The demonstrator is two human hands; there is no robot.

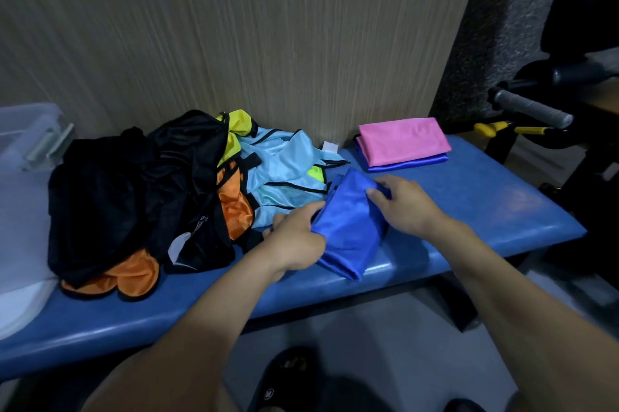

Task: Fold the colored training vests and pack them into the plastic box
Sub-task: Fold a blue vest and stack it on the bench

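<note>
Both hands were on a blue vest (348,227) that lay partly folded near the front edge of the surface (502,207), just right of the unfolded heap. The left hand (296,239) gripped the vest's left edge, fingers curled under the cloth and thumb on top; the right hand (402,204) clasped its upper right part, fingers bent over the fabric. The step in hand looked like the last fold or squaring of this vest. To do it well, the slippery, shiny cloth would want to be kept pressed flat against the surface while one side was drawn over, edges lined up and air smoothed out before letting go, else the bundle would likely spring open. It would also be wise to keep it clear of the light-blue vest (284,173) touching its far left corner, so that no trim got caught in the fold. A folded pink vest (403,140) sat on another folded blue one at the back right, well apart, and seemed the natural place to stack this one. The heap held black (134,197), orange (234,207) and yellow (237,130) pieces, still unfolded. The clear box (30,140) stood at the far left. The surface was a padded blue bench against a wood-grain wall (234,26); exercise equipment with a grey-wrapped handle (532,108) stood to the right over a pale floor (385,361).
</note>
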